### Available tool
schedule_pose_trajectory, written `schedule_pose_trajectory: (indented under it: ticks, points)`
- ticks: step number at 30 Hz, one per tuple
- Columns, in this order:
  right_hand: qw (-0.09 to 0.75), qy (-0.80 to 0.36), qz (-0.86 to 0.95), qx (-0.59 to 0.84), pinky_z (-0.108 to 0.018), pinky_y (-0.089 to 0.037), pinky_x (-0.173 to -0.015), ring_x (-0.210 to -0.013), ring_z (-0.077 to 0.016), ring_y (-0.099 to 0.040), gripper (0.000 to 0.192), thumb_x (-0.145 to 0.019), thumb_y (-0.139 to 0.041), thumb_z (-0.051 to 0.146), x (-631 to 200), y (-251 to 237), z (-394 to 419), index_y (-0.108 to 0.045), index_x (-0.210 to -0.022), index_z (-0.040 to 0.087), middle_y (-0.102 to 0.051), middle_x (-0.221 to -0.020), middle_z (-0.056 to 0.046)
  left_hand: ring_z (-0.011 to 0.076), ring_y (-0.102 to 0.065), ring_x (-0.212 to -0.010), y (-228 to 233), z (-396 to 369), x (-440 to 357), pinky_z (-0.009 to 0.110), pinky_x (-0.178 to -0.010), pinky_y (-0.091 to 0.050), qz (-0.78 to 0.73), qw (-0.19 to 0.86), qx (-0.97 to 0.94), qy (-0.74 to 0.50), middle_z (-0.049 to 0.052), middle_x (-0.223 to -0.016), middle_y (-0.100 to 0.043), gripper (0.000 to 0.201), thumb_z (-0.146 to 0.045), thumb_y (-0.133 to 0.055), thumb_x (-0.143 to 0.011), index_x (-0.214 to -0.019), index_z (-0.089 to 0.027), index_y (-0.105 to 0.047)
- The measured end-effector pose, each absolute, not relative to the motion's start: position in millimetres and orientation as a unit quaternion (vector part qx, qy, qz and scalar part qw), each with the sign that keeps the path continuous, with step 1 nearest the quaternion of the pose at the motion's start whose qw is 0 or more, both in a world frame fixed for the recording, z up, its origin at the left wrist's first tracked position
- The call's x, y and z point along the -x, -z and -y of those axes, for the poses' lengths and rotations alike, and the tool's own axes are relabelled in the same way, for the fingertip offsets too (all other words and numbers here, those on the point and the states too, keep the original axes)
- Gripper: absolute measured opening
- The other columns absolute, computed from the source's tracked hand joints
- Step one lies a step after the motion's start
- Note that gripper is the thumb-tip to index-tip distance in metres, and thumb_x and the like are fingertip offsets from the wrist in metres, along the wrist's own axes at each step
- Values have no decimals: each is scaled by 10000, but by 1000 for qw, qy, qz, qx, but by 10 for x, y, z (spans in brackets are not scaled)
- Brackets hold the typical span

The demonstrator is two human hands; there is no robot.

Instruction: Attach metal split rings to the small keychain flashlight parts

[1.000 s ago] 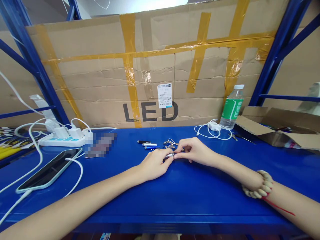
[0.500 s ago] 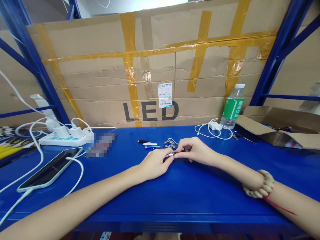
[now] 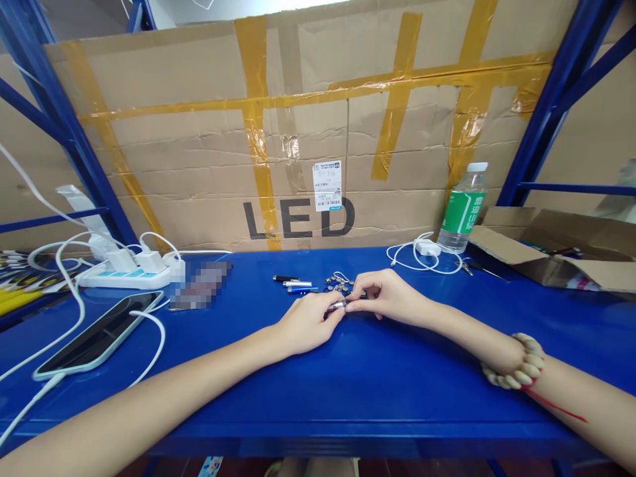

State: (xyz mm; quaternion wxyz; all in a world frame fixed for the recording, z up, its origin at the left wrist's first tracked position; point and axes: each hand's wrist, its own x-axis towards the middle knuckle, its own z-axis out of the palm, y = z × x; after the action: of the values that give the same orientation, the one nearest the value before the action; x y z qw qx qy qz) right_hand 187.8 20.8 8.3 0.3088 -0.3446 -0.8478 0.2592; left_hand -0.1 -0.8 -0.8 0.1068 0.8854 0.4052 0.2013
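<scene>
Since the earlier frames, neither hand has shifted on the blue shelf [image 3: 348, 384]. Left hand [image 3: 305, 324] and right hand [image 3: 385, 297] pinch a small silver cylinder [image 3: 337, 306] between their fingertips, just above the surface. Just beyond lie button cells [image 3: 340, 285] and three pen-like tubes [image 3: 295, 283]. Farther back stands a taped cardboard box [image 3: 308, 132].

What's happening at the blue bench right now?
A person has both hands together over the blue shelf. The left hand and right hand each pinch an end of a small silver cylinder, held just above the surface. Behind it lie a pile of button cells and three pen-like tubes. A phone on a white cable sits to the left, a water bottle to the right.
</scene>
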Motion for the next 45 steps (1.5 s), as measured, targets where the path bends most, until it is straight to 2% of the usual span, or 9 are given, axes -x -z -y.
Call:
schedule_pose_trajectory:
  ticks: [19, 45]
  points:
    - [306, -245, 853, 345, -198, -408, -417, -387, -46, -505, 334, -676, -635, 480, -1880, -75, -208, -614, -682, 147, -606, -724, -8, 176, -583, -782, -26, 31, -7, 247, -621, -400, -405, 105, -888, -193, 31, -881, -639, 229, -265, -359, -877, -940, -192, -566]
    - [301, -226, 859, 348, -214, -410, -445, -377, -48, -494, 327, -687, -626, 478, -1887, -86, -200, -607, -675, 152, -605, -689, 0, 165, -572, -711, -32, 28, -12, 240, -576, -379, -404, 97, -889, -194, 25, -808, -630, 202, -270, -373, -866, -860, -185, -557]
